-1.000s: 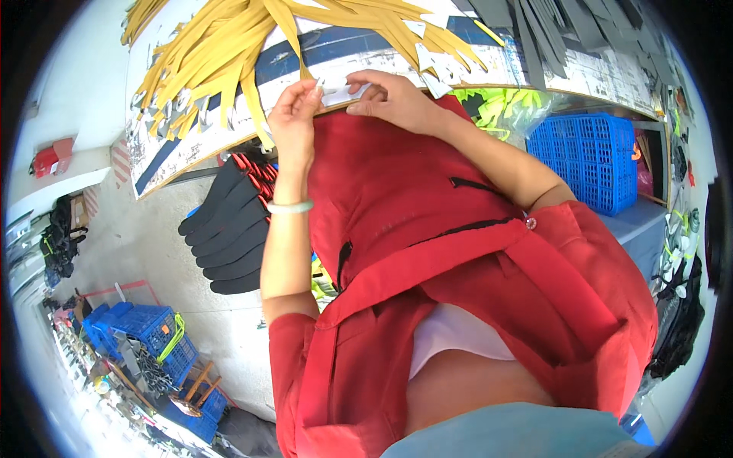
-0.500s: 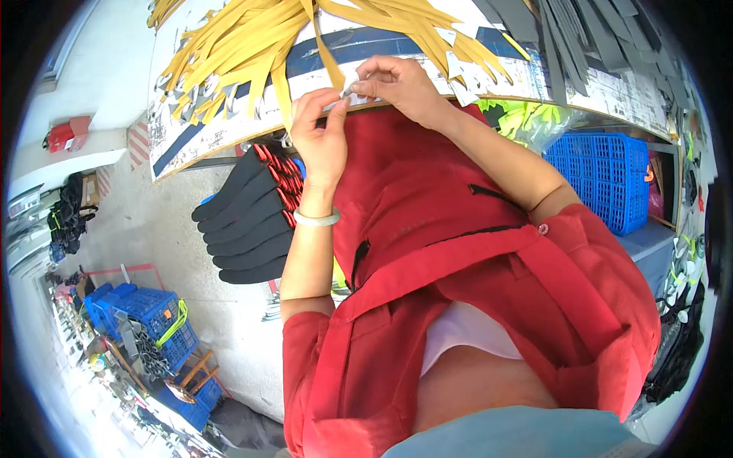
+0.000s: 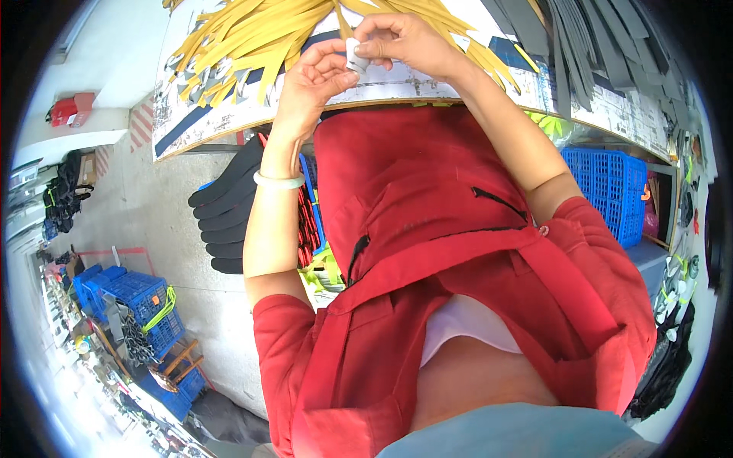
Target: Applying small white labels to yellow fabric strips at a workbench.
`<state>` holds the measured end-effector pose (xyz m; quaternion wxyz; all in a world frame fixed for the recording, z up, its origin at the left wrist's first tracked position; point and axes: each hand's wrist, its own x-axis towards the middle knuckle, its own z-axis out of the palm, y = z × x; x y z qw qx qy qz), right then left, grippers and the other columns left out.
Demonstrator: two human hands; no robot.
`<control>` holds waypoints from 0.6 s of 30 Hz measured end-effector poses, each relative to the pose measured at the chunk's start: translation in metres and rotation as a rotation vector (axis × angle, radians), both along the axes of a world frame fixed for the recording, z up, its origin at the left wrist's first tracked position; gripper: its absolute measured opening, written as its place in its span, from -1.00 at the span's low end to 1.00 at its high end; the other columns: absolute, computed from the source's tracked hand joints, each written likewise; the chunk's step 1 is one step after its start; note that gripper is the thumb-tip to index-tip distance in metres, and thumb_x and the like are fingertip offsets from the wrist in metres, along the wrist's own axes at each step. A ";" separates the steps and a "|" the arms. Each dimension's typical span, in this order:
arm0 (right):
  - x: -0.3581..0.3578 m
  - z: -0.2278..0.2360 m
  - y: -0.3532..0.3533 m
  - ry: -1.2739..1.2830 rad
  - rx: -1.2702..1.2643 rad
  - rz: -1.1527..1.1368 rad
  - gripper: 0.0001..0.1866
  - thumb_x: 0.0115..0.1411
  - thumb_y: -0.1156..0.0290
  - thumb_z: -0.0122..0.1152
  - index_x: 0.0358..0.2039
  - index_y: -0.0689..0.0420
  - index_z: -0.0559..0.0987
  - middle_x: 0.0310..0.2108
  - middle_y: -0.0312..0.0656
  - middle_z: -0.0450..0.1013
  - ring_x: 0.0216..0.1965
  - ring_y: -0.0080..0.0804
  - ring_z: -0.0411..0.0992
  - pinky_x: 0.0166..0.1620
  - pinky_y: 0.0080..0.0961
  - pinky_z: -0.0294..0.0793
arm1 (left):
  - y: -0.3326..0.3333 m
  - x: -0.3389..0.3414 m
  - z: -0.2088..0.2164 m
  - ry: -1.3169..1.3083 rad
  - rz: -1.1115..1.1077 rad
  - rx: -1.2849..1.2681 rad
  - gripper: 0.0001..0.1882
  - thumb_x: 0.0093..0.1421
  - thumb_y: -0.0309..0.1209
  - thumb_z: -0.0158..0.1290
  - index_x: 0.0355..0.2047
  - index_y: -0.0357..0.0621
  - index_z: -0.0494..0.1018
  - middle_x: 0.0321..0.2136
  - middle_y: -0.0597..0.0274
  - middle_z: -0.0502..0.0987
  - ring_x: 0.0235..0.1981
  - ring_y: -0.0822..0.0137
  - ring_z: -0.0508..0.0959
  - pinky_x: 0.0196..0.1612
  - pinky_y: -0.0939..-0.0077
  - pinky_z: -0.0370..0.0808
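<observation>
Since the left hand (image 3: 308,80) and right hand (image 3: 408,46) are both pinching a small white piece (image 3: 354,61) above the tabletop (image 3: 427,88), that one looks mid-job; yellow straps (image 3: 259,42) heaped beyond show some pale ends, but can't tell how many are done

The person's bare left hand (image 3: 317,72) is raised in front of the body, its fingers curled and its outstretched thumb (image 3: 340,82) angled up toward the right hand. The bare right hand (image 3: 412,46) comes in from the other side, slightly higher, with bent fingers and its thumb (image 3: 372,49) drawn into a pinch, so the two sets of fingertips meet close together. The left forearm (image 3: 271,229) rises steeply from a short red cloth sleeve (image 3: 282,328), a smooth, pale, ring-shaped bracelet (image 3: 279,182) circling its wrist. The right forearm (image 3: 504,126) slants up and leftward, the elbow bent beside its red cloth sleeve.
</observation>
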<state>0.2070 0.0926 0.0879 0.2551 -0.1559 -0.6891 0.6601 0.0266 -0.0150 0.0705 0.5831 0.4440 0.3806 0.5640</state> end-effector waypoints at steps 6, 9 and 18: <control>0.004 -0.005 0.003 -0.094 0.034 0.033 -0.85 0.16 0.35 0.27 -0.34 0.15 0.56 -0.53 -0.39 0.40 -0.53 -0.71 0.32 -0.47 -0.72 0.32 | -0.004 0.004 -0.010 -0.065 0.019 -0.006 -0.60 0.09 -0.66 0.13 -0.03 -0.27 0.39 -0.20 0.24 0.52 -0.11 0.42 0.49 -0.04 0.59 0.44; 0.005 -0.013 0.003 -0.077 -0.035 0.057 -0.82 0.16 0.33 0.27 -0.31 0.16 0.59 -0.47 -0.37 0.46 -0.55 -0.70 0.30 -0.46 -0.73 0.34 | -0.004 -0.004 -0.021 -0.082 0.012 -0.027 -0.61 0.10 -0.58 0.16 -0.03 -0.26 0.40 -0.17 0.23 0.52 -0.08 0.39 0.48 0.02 0.51 0.41; 0.003 -0.012 -0.001 -0.121 -0.003 0.111 -0.85 0.19 0.34 0.22 -0.35 0.16 0.53 -0.50 -0.35 0.43 -0.52 -0.68 0.36 -0.50 -0.71 0.36 | 0.002 -0.010 -0.044 -0.471 -0.148 -0.119 -0.63 0.16 -0.44 0.14 -0.02 -0.23 0.41 -0.13 0.19 0.52 -0.05 0.33 0.45 0.13 0.35 0.29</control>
